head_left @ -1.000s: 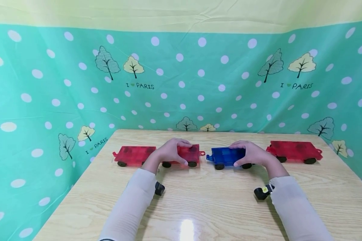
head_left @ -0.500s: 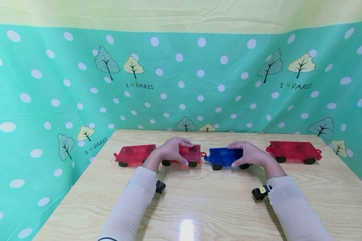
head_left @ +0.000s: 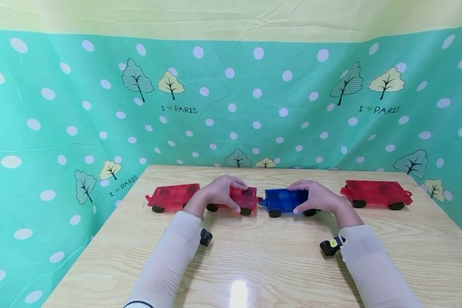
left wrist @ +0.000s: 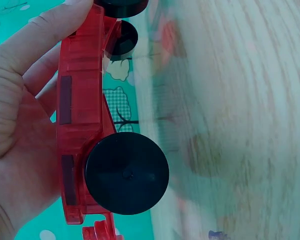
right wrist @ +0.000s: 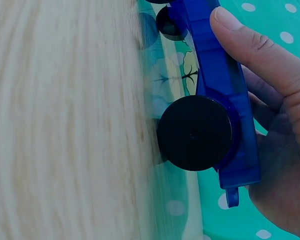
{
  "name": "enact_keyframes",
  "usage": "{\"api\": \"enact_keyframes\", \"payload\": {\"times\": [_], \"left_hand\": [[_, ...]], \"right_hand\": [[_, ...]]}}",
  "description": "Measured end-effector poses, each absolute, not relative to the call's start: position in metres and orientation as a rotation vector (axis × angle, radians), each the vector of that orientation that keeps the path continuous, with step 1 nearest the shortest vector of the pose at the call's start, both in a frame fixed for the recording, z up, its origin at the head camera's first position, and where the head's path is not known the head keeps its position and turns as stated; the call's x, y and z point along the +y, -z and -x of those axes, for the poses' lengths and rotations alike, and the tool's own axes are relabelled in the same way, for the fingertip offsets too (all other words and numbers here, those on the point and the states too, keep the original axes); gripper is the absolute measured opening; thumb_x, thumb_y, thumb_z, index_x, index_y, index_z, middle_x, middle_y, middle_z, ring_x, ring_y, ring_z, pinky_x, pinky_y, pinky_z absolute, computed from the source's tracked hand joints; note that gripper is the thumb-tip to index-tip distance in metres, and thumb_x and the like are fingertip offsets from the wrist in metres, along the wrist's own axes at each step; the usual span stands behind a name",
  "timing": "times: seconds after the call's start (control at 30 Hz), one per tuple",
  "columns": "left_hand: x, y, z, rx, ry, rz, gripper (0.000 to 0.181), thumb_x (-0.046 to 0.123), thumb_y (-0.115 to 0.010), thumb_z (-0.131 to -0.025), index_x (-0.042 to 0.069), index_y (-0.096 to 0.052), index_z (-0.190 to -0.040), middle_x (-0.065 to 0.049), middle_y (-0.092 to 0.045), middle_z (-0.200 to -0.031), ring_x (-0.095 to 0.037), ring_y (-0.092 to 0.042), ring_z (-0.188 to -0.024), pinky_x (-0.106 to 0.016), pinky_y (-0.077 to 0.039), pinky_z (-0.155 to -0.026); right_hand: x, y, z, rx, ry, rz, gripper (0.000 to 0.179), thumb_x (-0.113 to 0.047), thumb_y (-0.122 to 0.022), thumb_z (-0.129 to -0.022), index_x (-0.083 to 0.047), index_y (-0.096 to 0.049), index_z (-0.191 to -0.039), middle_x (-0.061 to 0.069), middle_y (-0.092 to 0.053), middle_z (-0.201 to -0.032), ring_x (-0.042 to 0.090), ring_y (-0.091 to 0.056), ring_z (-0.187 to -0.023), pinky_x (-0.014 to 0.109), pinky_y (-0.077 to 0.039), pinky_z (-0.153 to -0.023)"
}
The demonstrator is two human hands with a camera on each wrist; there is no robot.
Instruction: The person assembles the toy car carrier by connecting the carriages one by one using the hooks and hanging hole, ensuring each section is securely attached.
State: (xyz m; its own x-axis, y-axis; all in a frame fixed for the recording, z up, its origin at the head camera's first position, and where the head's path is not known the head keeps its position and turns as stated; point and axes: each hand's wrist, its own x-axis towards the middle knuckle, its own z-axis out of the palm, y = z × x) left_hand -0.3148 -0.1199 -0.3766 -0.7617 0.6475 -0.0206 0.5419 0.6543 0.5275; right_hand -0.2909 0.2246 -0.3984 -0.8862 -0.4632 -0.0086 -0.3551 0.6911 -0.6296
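My left hand (head_left: 218,191) grips a see-through red toy train car (head_left: 248,197) with black wheels, thumb along its near side and fingers over the far side. My right hand (head_left: 318,197) holds a blue toy train car (head_left: 279,198) the same way. Between the hands, the blue car's hook (head_left: 262,202) overlaps the red car's ring at its right end. In the left wrist view, the red car (left wrist: 82,100) shows dark strips on its side. The blue car (right wrist: 217,70) fills the middle of the right wrist view, my thumb along its upper part.
Another red car (head_left: 173,196) stands behind my left wrist, its right end hidden. A further red car (head_left: 377,192) stands apart at the right. All are on a wooden table (head_left: 269,261) before a dotted green cloth (head_left: 231,115). Black wrist cameras hang below both wrists.
My right hand has moved left with the blue car, closing the gap so its hook meets the red car's ring. The leftmost red car has tilted slightly, right end higher.
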Motion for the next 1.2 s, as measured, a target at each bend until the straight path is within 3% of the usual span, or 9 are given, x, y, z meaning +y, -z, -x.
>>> {"api": "enact_keyframes", "payload": {"times": [1.2], "left_hand": [[-0.139, 0.39, 0.316, 2.559, -0.872, -0.869, 0.073, 0.018, -0.092, -0.066, 0.017, -0.062, -0.133, 0.003, -0.054, -0.139, -0.02, -0.039, -0.137, -0.036, -0.037, -0.108]], "right_hand": [[0.235, 0.399, 0.281, 2.701, 1.075, 0.686, 0.068, -0.032, -0.086, -0.074, -0.007, -0.061, -0.133, 0.017, -0.048, -0.143, 0.043, -0.031, -0.137, 0.065, -0.025, -0.108]]}}
